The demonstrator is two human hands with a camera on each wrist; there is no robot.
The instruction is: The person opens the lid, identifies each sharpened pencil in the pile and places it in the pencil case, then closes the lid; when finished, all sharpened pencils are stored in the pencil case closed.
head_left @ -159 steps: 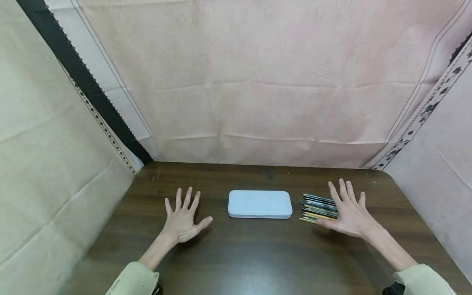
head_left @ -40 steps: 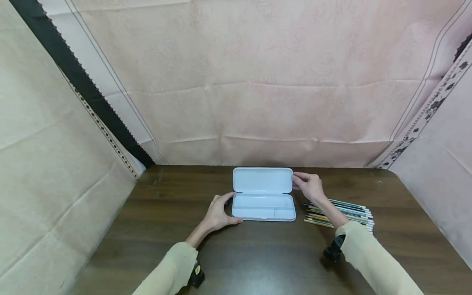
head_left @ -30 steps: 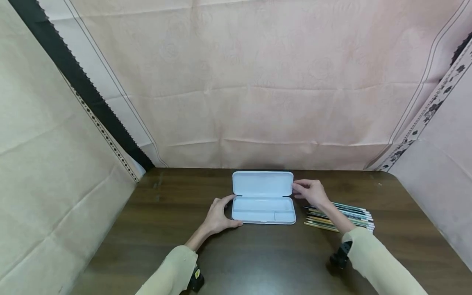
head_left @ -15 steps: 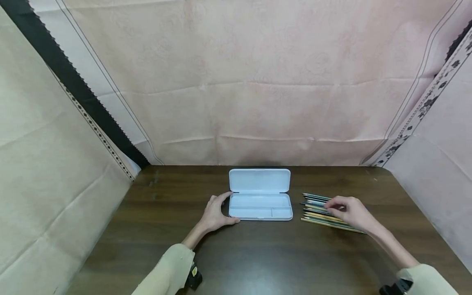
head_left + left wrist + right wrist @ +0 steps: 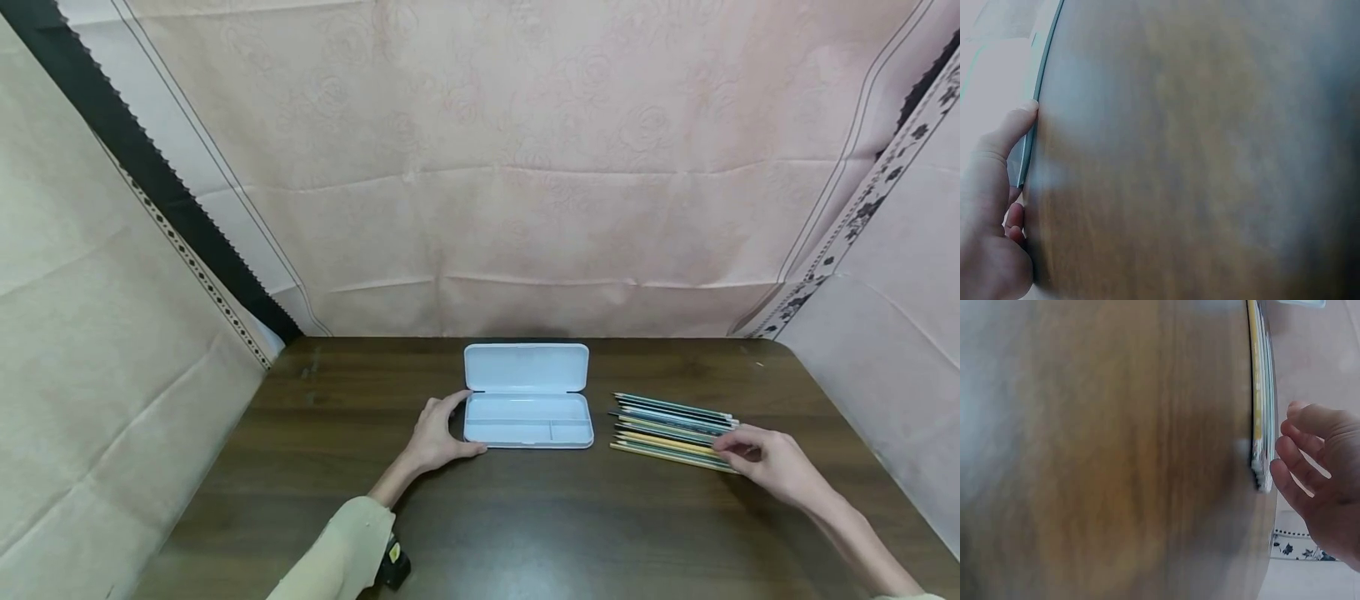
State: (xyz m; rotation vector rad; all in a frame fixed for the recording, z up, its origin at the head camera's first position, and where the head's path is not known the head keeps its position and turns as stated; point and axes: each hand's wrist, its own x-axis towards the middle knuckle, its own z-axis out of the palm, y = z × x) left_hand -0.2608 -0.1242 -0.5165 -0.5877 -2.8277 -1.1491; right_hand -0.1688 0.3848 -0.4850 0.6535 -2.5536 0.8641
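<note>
A pale blue pencil case (image 5: 528, 419) lies with its lid raised on the table, showing a long compartment and smaller ones. My left hand (image 5: 437, 435) grips its left end, thumb at the front edge and fingers at the back; in the left wrist view the thumb (image 5: 1016, 122) presses on the case's edge. To the right of the case lies a row of pencils (image 5: 660, 425), tips pointing left. Over their right ends is my right hand (image 5: 776, 465), fingers loosely bent. The right wrist view shows the fingers (image 5: 1297, 459) just above the pencils (image 5: 1261, 394), holding nothing.
The dark brown wooden table (image 5: 525, 525) carries the case and the pencils. Pale cloth (image 5: 480, 208) hangs behind it and along both sides. A strap with a black device (image 5: 393, 565) is on the left wrist.
The case has been opened. My right hand has let go of the lid and moved right, across the pencils to their right ends. My left hand has stayed on the case's left end.
</note>
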